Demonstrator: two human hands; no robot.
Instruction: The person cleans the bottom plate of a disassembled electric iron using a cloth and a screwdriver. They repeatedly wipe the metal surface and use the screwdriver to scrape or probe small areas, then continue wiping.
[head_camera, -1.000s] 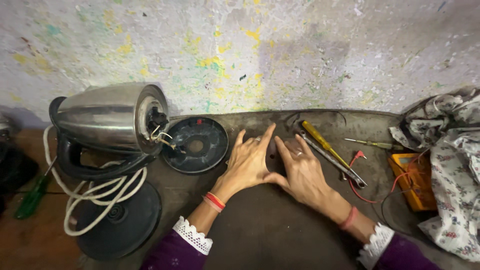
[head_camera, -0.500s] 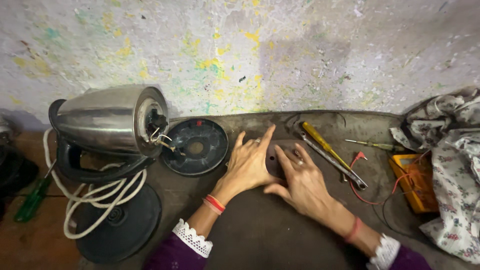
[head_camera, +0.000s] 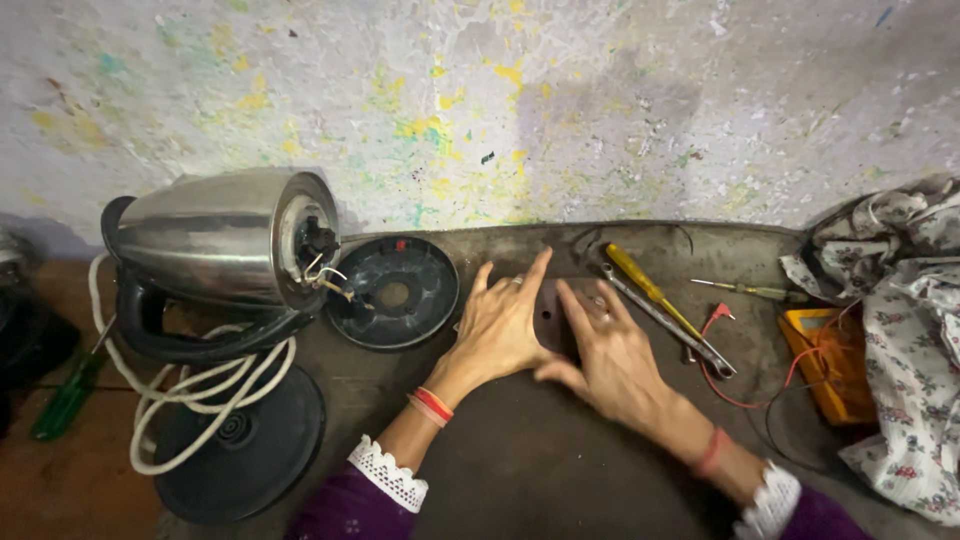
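Head view shows your left hand (head_camera: 500, 325) and right hand (head_camera: 605, 350) lying flat near the middle of the frame, fingers spread a little and stretched toward the wall, thumbs nearly meeting. Neither hand grips anything; the palms press on the dark mat (head_camera: 540, 470). Between the two sets of fingers a small dark flat piece (head_camera: 548, 305) shows, partly covered, and I cannot tell what it is or whether the fingertips touch it.

As a judgement, you are between moves: smoothing or steadying something on the mat rather than working with a tool. Picking up that small piece would call for curling the fingers and pinching it from its edge, since it lies flat.

Just right of your right hand lie a wrench (head_camera: 668, 322) and a yellow-handled screwdriver (head_camera: 650, 290), side by side and slanting down to the right. Beyond them a thin screwdriver (head_camera: 745, 290) lies near the wall, with a red wire (head_camera: 735, 385) running to a yellow meter (head_camera: 825, 355) at the right, beside a flowered cloth (head_camera: 900, 300).

Left of your left hand sits a round black bottom cover (head_camera: 392, 292). Further left a steel kettle (head_camera: 215, 235) lies on its side, open bottom and loose wires facing the cover, with a white cord (head_camera: 180, 400) looped over a round black base (head_camera: 245, 440) at lower left. A green-handled screwdriver (head_camera: 65, 400) lies at the far left.
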